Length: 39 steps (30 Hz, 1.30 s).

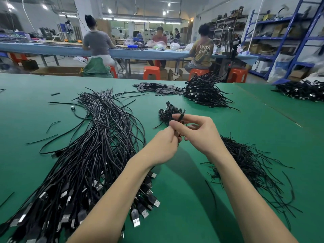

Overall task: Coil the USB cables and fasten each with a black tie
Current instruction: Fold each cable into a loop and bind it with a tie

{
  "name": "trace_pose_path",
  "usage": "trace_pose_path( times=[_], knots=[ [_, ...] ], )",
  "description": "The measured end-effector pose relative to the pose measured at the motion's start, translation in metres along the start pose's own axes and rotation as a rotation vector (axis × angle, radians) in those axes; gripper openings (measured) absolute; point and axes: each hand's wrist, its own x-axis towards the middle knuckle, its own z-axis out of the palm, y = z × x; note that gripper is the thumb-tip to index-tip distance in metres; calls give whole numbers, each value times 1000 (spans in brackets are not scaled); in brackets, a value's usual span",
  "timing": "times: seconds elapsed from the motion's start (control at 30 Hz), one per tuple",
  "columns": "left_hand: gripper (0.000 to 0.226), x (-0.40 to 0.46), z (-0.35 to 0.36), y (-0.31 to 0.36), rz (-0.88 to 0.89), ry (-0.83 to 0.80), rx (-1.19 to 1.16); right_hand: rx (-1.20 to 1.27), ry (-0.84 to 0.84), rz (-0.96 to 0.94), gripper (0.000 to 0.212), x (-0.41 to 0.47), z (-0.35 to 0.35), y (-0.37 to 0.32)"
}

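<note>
Both hands meet over the green table point(184, 199), mid-frame. Left hand point(162, 146) pinches a coiled cable point(176, 118) from below; right hand point(198, 132) curls round its top, black strand over the index finger. Coil held just above a small heap of coils point(164, 113). Big bundle of loose cables point(84, 155) lies left, USB plugs near the viewer. Ties point(249, 165) piled right. Far pile of done coils point(203, 92), flat black pieces point(156, 87) beside it
</note>
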Motion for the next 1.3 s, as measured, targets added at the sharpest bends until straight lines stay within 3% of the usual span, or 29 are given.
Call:
trace_pose_path(
  times=[0.07,0.23,0.4,0.47,0.57,0.67,0.8,1.07,1.3],
  knots=[
    [24,0,4,0,20,-19,-56,-42,29,-8,7,-1,-2,2],
    [6,2,17,1,-19,16,-471,8,150,66,25,2,-11,7],
    [16,3,23,-6,-71,141,-513,83,77,203,24,0,-14,5],
    [17,5,17,-10,-111,214,-546,-172,-11,252,29,3,-32,1],
    [15,6,10,-15,-141,263,-638,-723,-350,386,28,-1,-55,-3],
    [13,3,13,-17,-150,236,-642,-839,-574,592,26,-10,-52,1],
    [14,4,17,-14,-138,199,-616,-955,-675,667,32,-12,-46,1],
    [16,2,16,-11,-135,195,-607,-1116,-683,625,20,-14,-39,5],
    [15,0,19,-7,-160,197,-662,-992,-610,453,17,-14,-39,6]
  ],
)
